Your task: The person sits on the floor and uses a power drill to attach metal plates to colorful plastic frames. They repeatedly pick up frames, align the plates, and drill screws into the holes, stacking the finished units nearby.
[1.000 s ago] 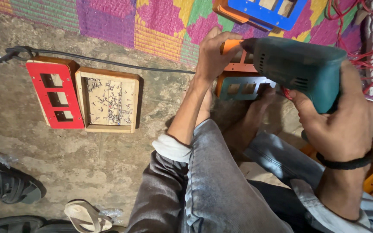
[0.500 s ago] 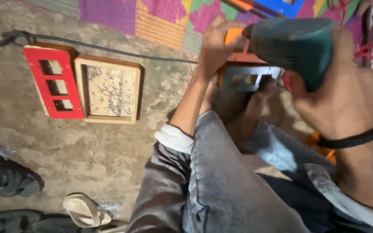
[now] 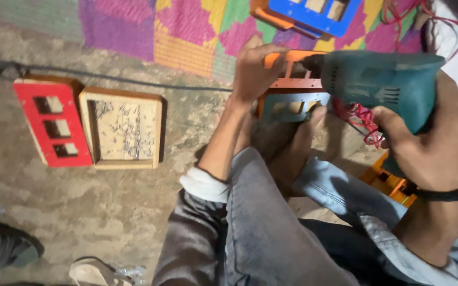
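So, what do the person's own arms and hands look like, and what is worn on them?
Both hands are bare, without gloves. The left hand comes out of a grey sleeve pushed back, with a white cuff showing at its end. The right hand has a thin black band around the wrist, and a light blue denim sleeve lower on that arm.

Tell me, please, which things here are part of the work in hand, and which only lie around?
In use:
- teal electric drill, gripped by the right hand
- orange frame, steadied by the left hand
- grey plate under it

Lying about:
- red three-hole plate
- open wooden box
- blue plate
- black shoe
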